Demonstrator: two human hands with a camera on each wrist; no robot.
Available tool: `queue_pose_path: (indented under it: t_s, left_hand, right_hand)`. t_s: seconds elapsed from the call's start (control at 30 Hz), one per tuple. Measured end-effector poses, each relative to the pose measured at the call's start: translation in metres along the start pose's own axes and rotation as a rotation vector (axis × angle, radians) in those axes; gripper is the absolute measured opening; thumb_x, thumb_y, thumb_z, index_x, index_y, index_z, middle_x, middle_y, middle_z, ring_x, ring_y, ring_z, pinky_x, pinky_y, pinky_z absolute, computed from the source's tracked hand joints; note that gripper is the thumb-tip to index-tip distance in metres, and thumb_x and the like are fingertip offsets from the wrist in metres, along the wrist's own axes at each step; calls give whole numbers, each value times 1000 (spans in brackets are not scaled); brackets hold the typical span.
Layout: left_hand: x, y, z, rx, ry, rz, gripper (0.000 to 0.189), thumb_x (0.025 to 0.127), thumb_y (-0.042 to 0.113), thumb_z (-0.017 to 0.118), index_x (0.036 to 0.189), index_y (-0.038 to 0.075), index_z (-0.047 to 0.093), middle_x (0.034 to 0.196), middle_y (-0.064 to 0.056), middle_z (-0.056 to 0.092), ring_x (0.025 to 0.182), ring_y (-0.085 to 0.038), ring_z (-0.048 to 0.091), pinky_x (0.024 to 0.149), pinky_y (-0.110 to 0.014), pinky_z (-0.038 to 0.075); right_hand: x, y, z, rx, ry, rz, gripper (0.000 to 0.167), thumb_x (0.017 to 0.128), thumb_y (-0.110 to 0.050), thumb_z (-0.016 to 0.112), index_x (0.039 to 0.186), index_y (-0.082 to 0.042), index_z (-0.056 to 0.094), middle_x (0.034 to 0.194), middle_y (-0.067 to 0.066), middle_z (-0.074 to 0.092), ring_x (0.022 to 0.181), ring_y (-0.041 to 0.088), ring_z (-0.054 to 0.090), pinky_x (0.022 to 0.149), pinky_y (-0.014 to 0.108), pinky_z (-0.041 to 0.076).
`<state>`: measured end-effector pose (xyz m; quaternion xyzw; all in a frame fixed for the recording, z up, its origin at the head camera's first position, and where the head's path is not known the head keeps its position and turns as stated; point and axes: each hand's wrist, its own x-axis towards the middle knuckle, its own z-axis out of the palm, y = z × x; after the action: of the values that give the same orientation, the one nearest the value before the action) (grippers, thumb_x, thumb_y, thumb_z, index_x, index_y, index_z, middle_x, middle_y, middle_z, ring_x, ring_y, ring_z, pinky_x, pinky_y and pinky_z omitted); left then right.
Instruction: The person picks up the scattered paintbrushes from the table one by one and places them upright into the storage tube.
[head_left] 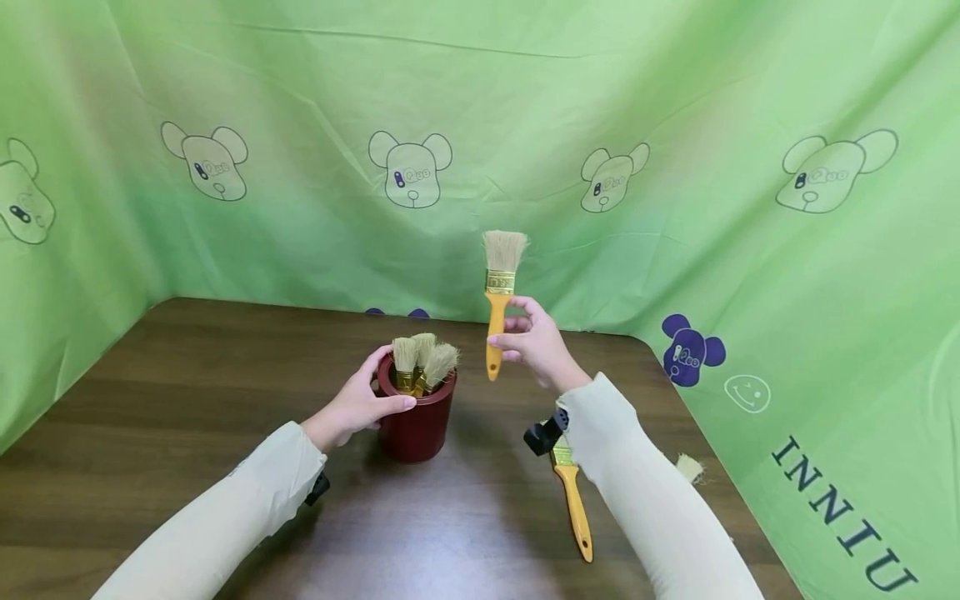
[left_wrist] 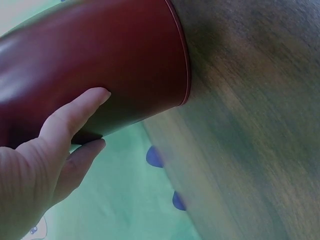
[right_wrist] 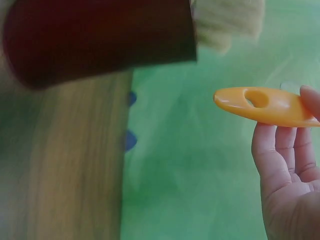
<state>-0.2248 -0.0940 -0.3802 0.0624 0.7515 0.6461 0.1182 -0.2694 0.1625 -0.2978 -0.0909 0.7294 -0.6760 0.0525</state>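
From the head cam we've got a dark red pot (head_left: 415, 429) upright on the wood-grain table (head_left: 225, 375) w/ a few paintbrushes (head_left: 405, 354) in it, bristles up, prob so the soft ends don't get squashed imo. Our L hand (head_left: 356, 404) is curled round the rim, thumb across the near side, fingers on the far left; we'd guess that's to keep the pot steady. Our R hand (head_left: 536, 346) pinches a flat paintbrush (head_left: 497, 312) by its orange handle, thumb vs fingers, held up in the air right of the pot, bristles up, prob gripped there b/c it leaves the bristles untouched. Forearm comes in from lower right, wrist raised. Another orange-handled brush (head_left: 576, 510) lies below that wrist, plus some bristles (head_left: 688, 468) peeking past the sleeve. L wrist cam: finger and thumb partly spread, finger laid along the pot's wall. R wrist cam: thumb one side of the handle, fingertips the other, holed end sticking out free, bristles out of frame; pot's blurry, apart from the handle.
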Motion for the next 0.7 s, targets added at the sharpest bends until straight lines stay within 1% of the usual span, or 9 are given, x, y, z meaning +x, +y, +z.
queue_pose_path:
  t_s: [0.2, 0.33, 0.47, 0.53, 0.7]
  left_hand:
    - [0, 1, -1, 1, 7, -3, 89, 83, 14, 73, 152, 18, 18, 149, -20, 29, 123, -49, 42, 79, -66, 45]
    - [0, 0, -1, 2, 0, -1, 89, 83, 15, 73, 152, 18, 18, 149, -20, 29, 123, -49, 43, 78, -65, 46]
    - [1, -1, -1, 8, -12, -3, 89, 83, 17, 74, 152, 19, 17, 148, -20, 30, 123, -48, 43, 78, -64, 46]
    - [1, -1, -2, 8, -12, -7, 89, 84, 17, 74, 152, 19, 17, 148, -20, 31, 124, -48, 43, 79, -64, 46]
    - [2, -1, -2, 11, -15, -14, 89, 84, 18, 73, 152, 19, 17, 148, -20, 31, 125, -47, 42, 79, -63, 47]
  right_hand:
    - [6, -14, 27, 55, -25, -38, 52, 81, 19, 58, 126, 0, 39, 96, 10, 51, 77, 18, 60, 65, 28, 55]
    - [9, -21, 44, 110, -26, -75, 43, 79, 19, 57, 114, -1, 42, 92, 8, 50, 77, 19, 59, 65, 29, 55]
    - [11, -27, 58, 133, -46, -112, 36, 78, 18, 57, 104, -3, 43, 89, 7, 51, 76, 17, 59, 65, 29, 54]
    - [13, -30, 65, 138, -66, -123, 35, 78, 17, 58, 102, -3, 42, 88, 6, 51, 76, 18, 59, 65, 28, 54]
    - [17, -35, 79, 140, -99, -149, 35, 78, 15, 59, 103, -4, 43, 88, 7, 52, 78, 19, 59, 64, 29, 54]
